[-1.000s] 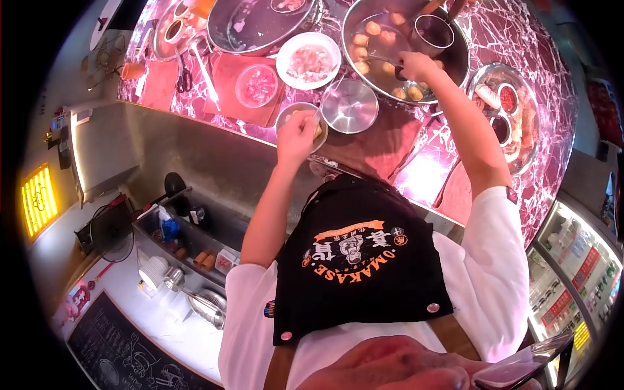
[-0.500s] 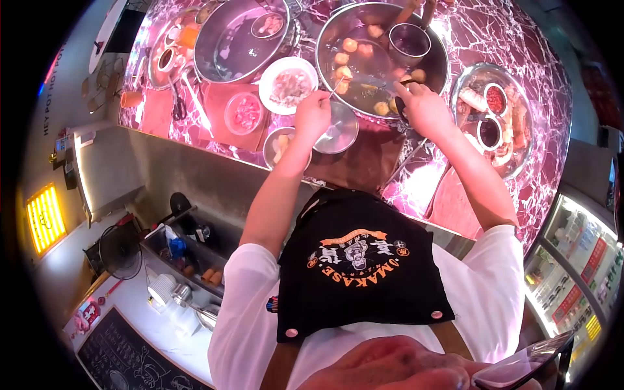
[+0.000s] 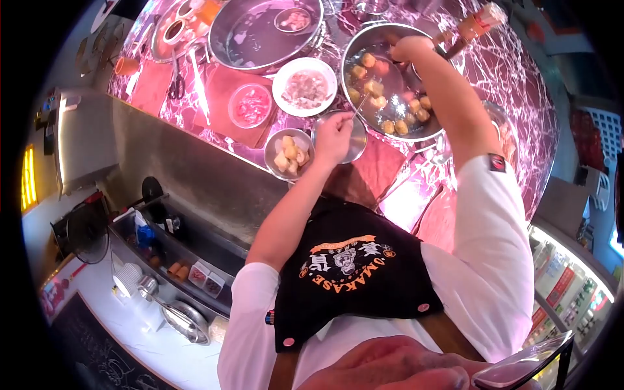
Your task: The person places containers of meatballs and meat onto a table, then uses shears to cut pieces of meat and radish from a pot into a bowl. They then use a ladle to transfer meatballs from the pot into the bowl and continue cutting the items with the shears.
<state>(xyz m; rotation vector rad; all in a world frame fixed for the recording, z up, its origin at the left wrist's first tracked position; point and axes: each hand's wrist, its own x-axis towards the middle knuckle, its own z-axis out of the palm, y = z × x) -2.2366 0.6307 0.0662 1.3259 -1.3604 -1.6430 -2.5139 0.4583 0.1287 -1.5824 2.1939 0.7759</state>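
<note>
My left hand (image 3: 333,136) hovers over an empty steel bowl (image 3: 356,144) and pinches a thin stick-like utensil (image 3: 355,105) that points toward the pot. Just left of that bowl is a small bowl of pale fried pieces (image 3: 289,154). My right hand (image 3: 409,47) reaches over the far rim of a steel pot of broth (image 3: 354,49) holding several round balls and cubes. Its fingers are curled as a fist around what looks like a dark ladle handle, mostly hidden by the hand.
On the pink marble counter (image 3: 520,97) are a white plate of meat (image 3: 304,88), a bowl of red meat (image 3: 250,105), a large steel pan (image 3: 263,26), tongs (image 3: 198,78) and a bottle (image 3: 471,26). A lower shelf with containers (image 3: 175,260) lies at left.
My left hand drew back from the pot to above the empty steel bowl. My right hand moved from the pot's near rim to its far rim.
</note>
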